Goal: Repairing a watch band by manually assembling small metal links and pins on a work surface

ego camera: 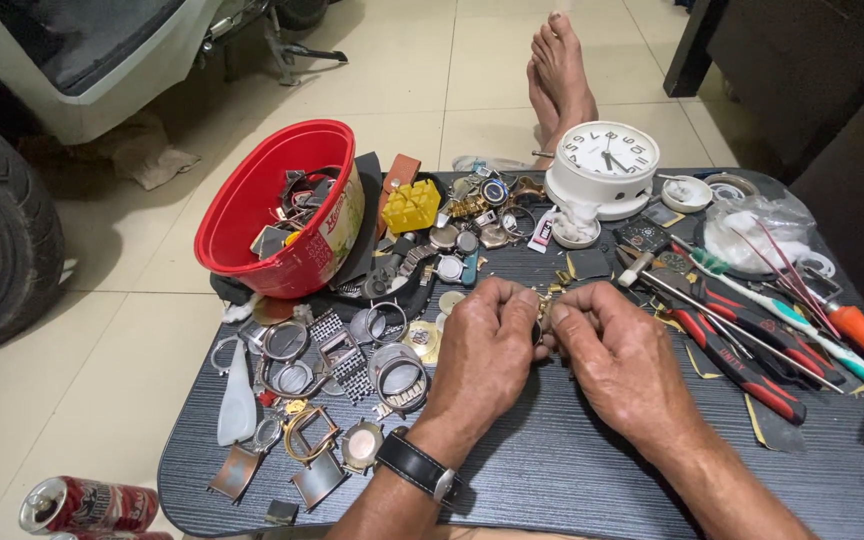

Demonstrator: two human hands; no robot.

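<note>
Your left hand and right hand pinch a small gold watch part between fingertips — loosen either grip and it may vanish among the watch cases.

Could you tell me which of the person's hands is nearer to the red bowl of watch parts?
Left hand, just right of and below the red bowl; right hand lies farther right.

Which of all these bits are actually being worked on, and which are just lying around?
In hand:
- small gold watch part, pinched between the left hand and right hand

Lying about:
- red bowl of parts
- white clock
- yellow block
- red-handled pliers
- loose watch cases
- drink can on the floor
</note>
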